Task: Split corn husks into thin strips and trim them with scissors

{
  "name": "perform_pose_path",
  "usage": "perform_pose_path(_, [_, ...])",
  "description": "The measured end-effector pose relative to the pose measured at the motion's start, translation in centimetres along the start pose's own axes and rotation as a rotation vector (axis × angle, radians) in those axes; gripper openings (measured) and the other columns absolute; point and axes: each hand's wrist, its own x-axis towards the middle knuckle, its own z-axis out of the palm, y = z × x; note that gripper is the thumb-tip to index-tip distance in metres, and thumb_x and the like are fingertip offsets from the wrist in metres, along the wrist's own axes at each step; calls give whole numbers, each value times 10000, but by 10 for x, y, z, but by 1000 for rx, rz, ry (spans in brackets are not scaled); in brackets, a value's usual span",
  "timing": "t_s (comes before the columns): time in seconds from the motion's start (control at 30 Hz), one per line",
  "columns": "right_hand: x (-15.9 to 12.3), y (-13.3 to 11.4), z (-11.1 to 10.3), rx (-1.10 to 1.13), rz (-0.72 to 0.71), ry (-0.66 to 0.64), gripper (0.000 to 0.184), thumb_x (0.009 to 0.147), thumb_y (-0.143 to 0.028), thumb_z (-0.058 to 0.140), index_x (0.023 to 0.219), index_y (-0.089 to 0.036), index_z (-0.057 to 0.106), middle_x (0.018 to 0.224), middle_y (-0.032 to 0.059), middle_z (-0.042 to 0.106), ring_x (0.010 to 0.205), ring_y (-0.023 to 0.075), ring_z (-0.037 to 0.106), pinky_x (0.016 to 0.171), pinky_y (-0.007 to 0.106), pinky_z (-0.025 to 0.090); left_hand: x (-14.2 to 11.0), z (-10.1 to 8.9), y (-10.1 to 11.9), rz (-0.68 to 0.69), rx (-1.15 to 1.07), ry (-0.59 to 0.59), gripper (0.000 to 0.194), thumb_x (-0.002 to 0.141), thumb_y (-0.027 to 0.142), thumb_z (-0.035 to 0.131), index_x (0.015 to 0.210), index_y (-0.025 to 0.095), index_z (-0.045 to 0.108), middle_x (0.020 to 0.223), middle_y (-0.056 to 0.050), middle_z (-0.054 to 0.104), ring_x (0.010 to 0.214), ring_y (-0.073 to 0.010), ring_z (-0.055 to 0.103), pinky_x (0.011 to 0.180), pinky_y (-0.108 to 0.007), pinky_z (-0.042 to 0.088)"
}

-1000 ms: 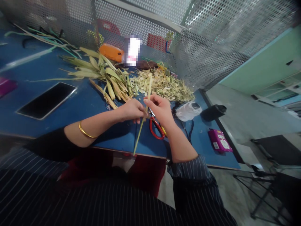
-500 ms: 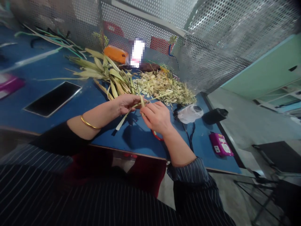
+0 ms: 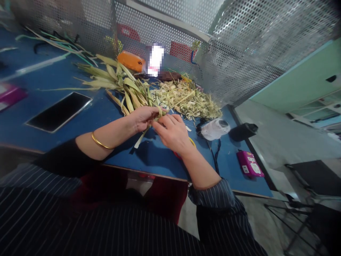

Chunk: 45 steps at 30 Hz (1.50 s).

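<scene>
My left hand (image 3: 144,117) and my right hand (image 3: 173,133) meet above the blue table (image 3: 87,117), both closed on a pale green leaf strip (image 3: 144,132). The strip bends over my left fingers near the top, and its free end hangs down to the left, just above the table. A gold bangle (image 3: 99,143) circles my left wrist. Red-handled scissors (image 3: 177,155) lie under my right hand, mostly hidden. Behind the hands lie a bundle of long green leaves (image 3: 119,85) and a heap of cut leaf scraps (image 3: 186,99).
A dark phone (image 3: 60,111) lies flat at the left. A clear thread spool (image 3: 215,128), a black cylinder (image 3: 243,131) and a pink box (image 3: 249,163) sit to the right. An orange case (image 3: 131,61) rests by the perforated metal screen (image 3: 239,42).
The strip stood nearly upright a second ago; now it is folded over my left fingers with the end pointing down-left. My right hand moved over the scissors.
</scene>
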Motion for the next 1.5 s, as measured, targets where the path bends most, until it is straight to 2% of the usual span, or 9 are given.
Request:
perform_pose_path(0.1, [2,-5,6,-10,-21,-38,239,947,-183,403,975,-200,640,889,73,607,906,203,519,925,381,348,0,2,-9,-62,-168,-71,108,719,54,574,641,117,616,627,-38,624,518,-74,520,450,-173,438])
perform_pose_path(0.2, [1,-5,7,53,43,43,208,941,-194,429,900,-210,632,878,60,616,913,194,542,945,376,363,1,2,-12,-41,-226,-94,114,715,40,564,638,110,611,619,-34,619,540,-77,539,480,-173,456])
perform_pose_path(0.37, [-4,6,6,329,644,390,181,927,-310,478,835,-206,595,872,67,632,886,197,584,812,348,446,-3,5,-2,-24,-125,25,89,715,139,653,789,120,698,640,-33,667,606,-111,649,621,-202,542])
perform_pose_path(0.47, [-5,15,16,568,934,379,226,881,-366,529,744,-195,584,735,37,623,714,175,590,698,323,470,-6,7,1,22,-31,11,142,720,225,689,807,113,710,721,-76,713,695,-147,701,651,-204,552])
perform_pose_path(0.6, [-4,18,29,983,1136,335,223,833,-393,555,762,-182,574,652,-6,605,496,119,546,518,274,463,-7,8,-1,83,41,30,145,746,203,642,826,102,709,695,-84,712,652,-138,693,650,-208,559])
perform_pose_path(0.73, [1,14,26,1202,1231,356,161,781,-331,588,737,-184,540,625,-22,589,433,97,530,468,254,460,-6,7,-2,107,78,49,150,741,181,612,830,107,708,704,-79,712,639,-135,691,640,-211,562])
perform_pose_path(1.03, [-5,21,32,985,1173,345,212,814,-383,575,723,-195,541,603,-10,581,474,126,565,462,259,440,-9,5,2,112,115,-50,81,610,108,653,684,96,685,913,-109,726,755,-158,704,748,-254,570])
perform_pose_path(1.27, [-3,14,24,1032,1125,247,279,852,-476,537,788,-204,536,670,-5,614,466,124,580,457,263,450,-8,7,-1,210,131,143,231,664,159,738,887,111,701,692,-23,679,639,-109,653,619,-215,529])
perform_pose_path(1.5, [-1,-1,0,700,713,118,149,915,-262,453,1032,-223,538,800,5,690,635,129,639,661,273,485,-4,0,4,275,159,291,221,662,189,743,849,139,637,645,11,624,566,-100,619,461,-178,420])
